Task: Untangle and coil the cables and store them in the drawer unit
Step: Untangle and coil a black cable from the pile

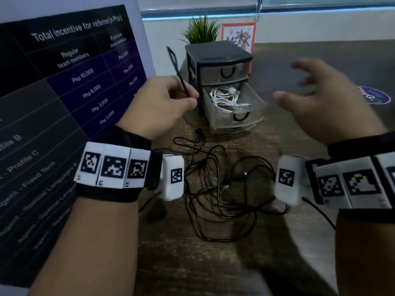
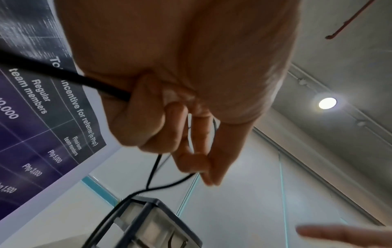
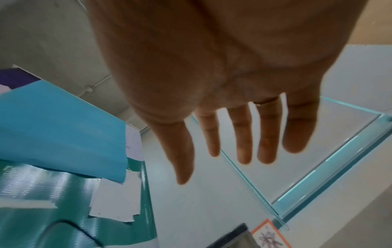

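Observation:
A tangle of black cables [image 1: 222,189] lies on the dark wooden table between my forearms. My left hand [image 1: 168,99] is raised left of the drawer unit [image 1: 218,60] and grips a black cable [image 1: 177,69] whose loop sticks up above the fist; in the left wrist view the cable [image 2: 63,75] runs through the curled fingers [image 2: 148,117]. The unit's middle drawer [image 1: 254,112] is pulled out and holds coiled white cables [image 1: 226,97]. My right hand [image 1: 316,92] hovers right of the drawer with fingers [image 3: 244,134] spread, holding nothing.
A large poster [image 1: 64,82] stands along the left side. Behind the drawer unit are a small green plant [image 1: 201,30] and an orange-framed flower drawing [image 1: 241,37]. A round blue sticker [image 1: 374,96] lies on the table at the right.

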`<act>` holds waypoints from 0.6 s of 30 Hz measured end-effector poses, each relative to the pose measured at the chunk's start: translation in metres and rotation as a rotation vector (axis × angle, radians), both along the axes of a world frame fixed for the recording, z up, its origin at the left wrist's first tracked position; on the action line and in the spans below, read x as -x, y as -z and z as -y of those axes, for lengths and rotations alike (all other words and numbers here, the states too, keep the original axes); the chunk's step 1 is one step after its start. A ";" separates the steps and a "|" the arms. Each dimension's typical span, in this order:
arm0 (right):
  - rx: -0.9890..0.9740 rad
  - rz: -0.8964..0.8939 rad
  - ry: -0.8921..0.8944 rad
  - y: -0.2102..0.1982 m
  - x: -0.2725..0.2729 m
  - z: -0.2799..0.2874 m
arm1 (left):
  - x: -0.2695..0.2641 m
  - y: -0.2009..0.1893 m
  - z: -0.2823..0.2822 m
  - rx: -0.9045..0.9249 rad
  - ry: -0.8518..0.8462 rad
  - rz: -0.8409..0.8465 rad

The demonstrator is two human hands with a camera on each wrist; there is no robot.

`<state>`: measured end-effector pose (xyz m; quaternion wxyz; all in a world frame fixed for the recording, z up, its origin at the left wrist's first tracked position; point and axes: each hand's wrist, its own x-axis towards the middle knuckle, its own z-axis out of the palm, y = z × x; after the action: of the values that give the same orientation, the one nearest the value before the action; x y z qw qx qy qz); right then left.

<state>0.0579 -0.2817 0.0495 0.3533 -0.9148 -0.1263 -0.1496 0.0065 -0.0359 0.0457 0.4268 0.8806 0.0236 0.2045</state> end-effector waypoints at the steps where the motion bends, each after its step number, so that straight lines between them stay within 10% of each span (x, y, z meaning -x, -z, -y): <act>1: -0.023 0.039 -0.042 -0.003 0.004 -0.004 | 0.001 -0.001 0.003 -0.027 0.032 -0.033; 9: -0.095 0.076 -0.547 -0.008 0.042 -0.066 | 0.011 -0.011 0.024 -0.062 0.271 -0.024; 18: -0.294 0.073 -0.225 0.001 0.008 -0.029 | 0.005 -0.011 -0.003 -0.178 -0.103 0.235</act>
<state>0.0499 -0.2530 0.0488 0.4928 -0.8274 -0.2174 -0.1591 0.0015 -0.0330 0.0564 0.3360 0.8826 0.0004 0.3288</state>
